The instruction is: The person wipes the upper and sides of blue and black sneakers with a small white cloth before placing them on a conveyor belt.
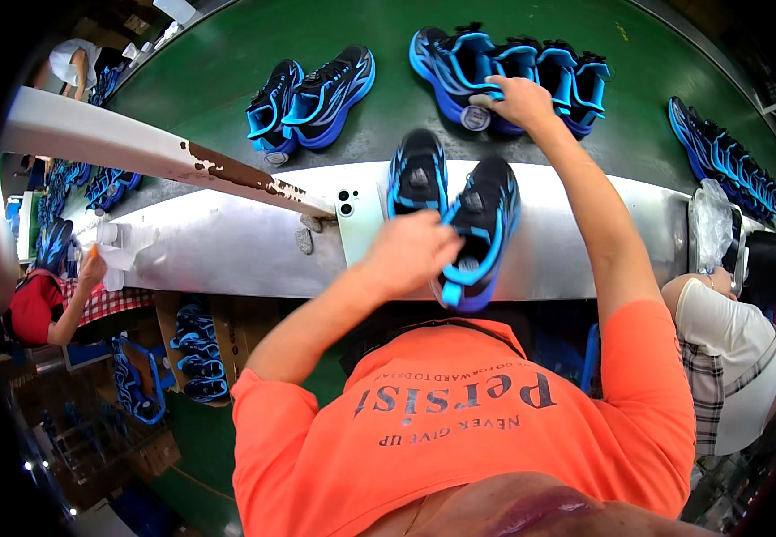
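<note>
Two black and blue sneakers stand side by side on the metal ledge in front of me. My left hand (413,252) is closed on the collar of the right-hand sneaker (484,219), and its knuckles overlap the heel of the left-hand sneaker (417,174). Farther off, my right arm stretches to a row of matching sneakers on the green belt. There my right hand (524,102) has its fingers closed at the heel of the leftmost sneaker (449,72) of that row. The other sneakers of the row (556,72) lie partly behind this hand.
Another sneaker pair (316,100) rests on the green belt (191,98). A chipped white post (164,157) slants down to the metal ledge (227,251), near a pale green phone (356,224) and small grey lumps (304,240). Co-workers sit left (38,304) and right (728,349); more sneakers (724,161) line the right.
</note>
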Demonstrator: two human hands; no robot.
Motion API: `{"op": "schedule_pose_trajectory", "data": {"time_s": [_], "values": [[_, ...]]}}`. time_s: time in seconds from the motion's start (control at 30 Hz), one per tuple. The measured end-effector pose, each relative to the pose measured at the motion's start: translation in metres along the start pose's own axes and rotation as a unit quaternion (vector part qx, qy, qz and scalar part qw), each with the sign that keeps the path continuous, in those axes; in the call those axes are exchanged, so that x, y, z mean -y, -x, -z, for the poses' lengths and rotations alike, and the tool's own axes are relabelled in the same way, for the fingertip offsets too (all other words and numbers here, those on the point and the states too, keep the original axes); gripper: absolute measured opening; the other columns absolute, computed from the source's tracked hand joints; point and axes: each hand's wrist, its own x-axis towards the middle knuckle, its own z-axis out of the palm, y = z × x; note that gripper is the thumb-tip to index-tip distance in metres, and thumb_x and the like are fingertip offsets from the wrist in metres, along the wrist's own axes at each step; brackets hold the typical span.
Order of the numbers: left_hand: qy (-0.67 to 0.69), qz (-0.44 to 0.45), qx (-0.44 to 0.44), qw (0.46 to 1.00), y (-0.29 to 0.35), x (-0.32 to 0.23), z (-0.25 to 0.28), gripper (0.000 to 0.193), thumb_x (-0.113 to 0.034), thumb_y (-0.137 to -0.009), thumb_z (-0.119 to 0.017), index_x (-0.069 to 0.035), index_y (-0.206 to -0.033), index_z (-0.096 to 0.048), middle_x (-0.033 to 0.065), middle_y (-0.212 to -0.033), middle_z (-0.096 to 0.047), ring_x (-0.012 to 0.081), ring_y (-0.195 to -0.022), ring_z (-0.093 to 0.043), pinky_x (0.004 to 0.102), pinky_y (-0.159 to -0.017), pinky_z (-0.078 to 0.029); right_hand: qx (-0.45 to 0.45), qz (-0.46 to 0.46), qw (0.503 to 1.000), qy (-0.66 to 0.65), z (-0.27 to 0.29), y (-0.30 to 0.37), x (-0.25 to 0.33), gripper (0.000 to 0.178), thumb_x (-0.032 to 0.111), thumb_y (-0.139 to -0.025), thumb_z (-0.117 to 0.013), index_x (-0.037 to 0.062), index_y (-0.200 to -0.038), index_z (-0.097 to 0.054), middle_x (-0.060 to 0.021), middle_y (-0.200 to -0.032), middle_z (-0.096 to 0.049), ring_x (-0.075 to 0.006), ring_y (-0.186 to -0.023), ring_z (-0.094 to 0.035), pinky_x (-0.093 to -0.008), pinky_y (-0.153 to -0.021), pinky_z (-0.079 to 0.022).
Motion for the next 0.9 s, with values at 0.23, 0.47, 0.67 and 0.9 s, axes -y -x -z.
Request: {"op": "schedule_pose_trajectory", "data": {"time_s": [0.23, 0.47, 0.67, 0.9], "values": [[-0.177, 0.271, 0.001, 0.946, -0.092, 0.130, 0.056, 0.025, -0.029, -0.085, -0.059, -0.009, -0.095, -0.071, 0.0176, -0.092, -0.068, 0.0366, -0.090, -0.064, 0.0451, -0.077, -0.052, -0.054, -0.045, 0.997, 0.036, -0.002, 0.008, -0.034, 0.056, 0.063, -0.079, -0.064, 0.0253, -0.120, -0.065, -0.0070, -0.093, -0.071, -0.0266, -0.087, -0.068, -0.0373, -0.067, -0.054], [-0.174, 0.435, -0.110, 0.877, -0.120, 0.169, 0.039, 0.031, -0.037, -0.090, -0.054, -0.015, -0.101, -0.073, 0.0113, -0.105, -0.070, 0.0335, -0.103, -0.064, 0.0491, -0.090, -0.044, 0.024, -0.061, 0.997, -0.041, 0.033, 0.021, -0.025, 0.061, 0.064, -0.077, -0.065, 0.0185, -0.117, -0.068, -0.0116, -0.106, -0.070, -0.0308, -0.098, -0.066, -0.0410, -0.078, -0.053], [-0.215, 0.244, -0.284, 0.902, -0.077, 0.123, 0.026, 0.025, -0.025, -0.085, -0.065, -0.011, -0.105, -0.071, 0.0118, -0.115, -0.065, 0.0318, -0.099, -0.061, 0.0449, -0.083, -0.046, 0.093, 0.060, 0.985, -0.132, 0.076, 0.140, 0.008, 0.043, 0.044, -0.078, -0.069, 0.0140, -0.108, -0.068, -0.0160, -0.092, -0.068, -0.0368, -0.082, -0.065, -0.0428, -0.071, -0.052], [0.116, 0.038, -0.101, 0.987, 0.016, -0.018, -0.011, 0.068, -0.007, -0.074, -0.074, -0.012, -0.137, -0.049, 0.0087, -0.134, -0.054, 0.0250, -0.104, -0.056, 0.0335, -0.085, -0.046, 0.230, 0.124, 0.917, -0.301, 0.096, 0.272, 0.068, 0.036, 0.029, -0.077, -0.072, 0.0103, -0.107, -0.064, -0.0149, -0.084, -0.060, -0.0336, -0.079, -0.061, -0.0446, -0.067, -0.049]]}}
